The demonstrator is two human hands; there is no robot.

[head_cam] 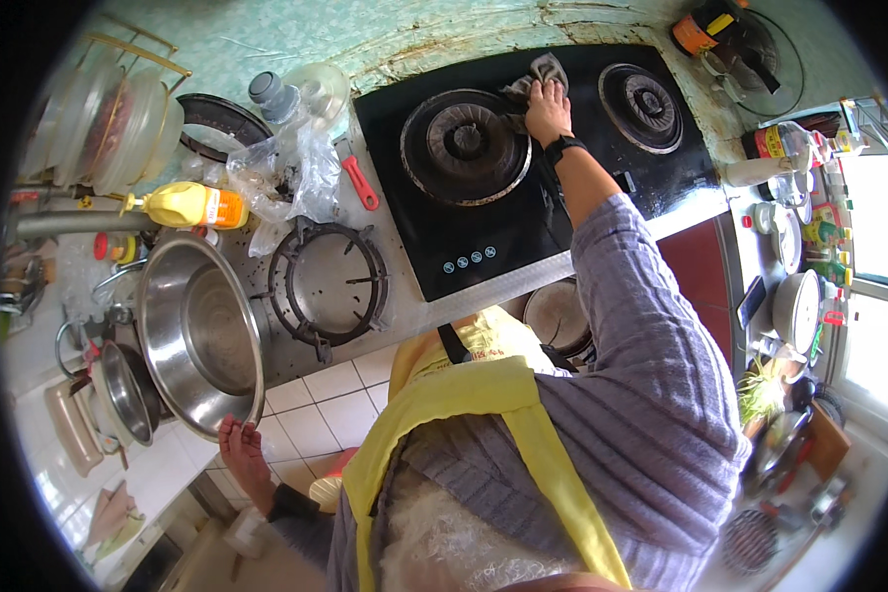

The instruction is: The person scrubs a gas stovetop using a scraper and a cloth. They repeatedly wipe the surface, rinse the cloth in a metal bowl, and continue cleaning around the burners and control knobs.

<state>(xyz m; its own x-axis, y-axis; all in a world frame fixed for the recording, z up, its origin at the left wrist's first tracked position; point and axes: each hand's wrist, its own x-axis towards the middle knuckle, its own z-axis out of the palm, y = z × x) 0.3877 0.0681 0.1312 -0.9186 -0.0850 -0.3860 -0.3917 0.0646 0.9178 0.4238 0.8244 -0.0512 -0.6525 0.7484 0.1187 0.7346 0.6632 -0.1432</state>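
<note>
My right hand (549,115) presses on a crumpled grey-brown cloth (550,70), which lies on the black glass gas cooktop (481,251) between its two burners, towards the back. The larger left burner (465,148) and the smaller right burner (644,107) have no pan supports on them. My left hand (243,448) is near the lower rim of a large stainless steel basin (201,333); whether it touches the rim I cannot tell. A dark round pan support (328,285) lies on the metal counter between basin and cooktop, with dark crumbs around it.
On the counter's left are a red-handled tool (360,183), a crumpled plastic bag (288,170), a yellow spray bottle (185,206) and another pan support (222,122). Bottles and a white pot (795,314) stand at the right. A black and orange container (703,33) is at the back right.
</note>
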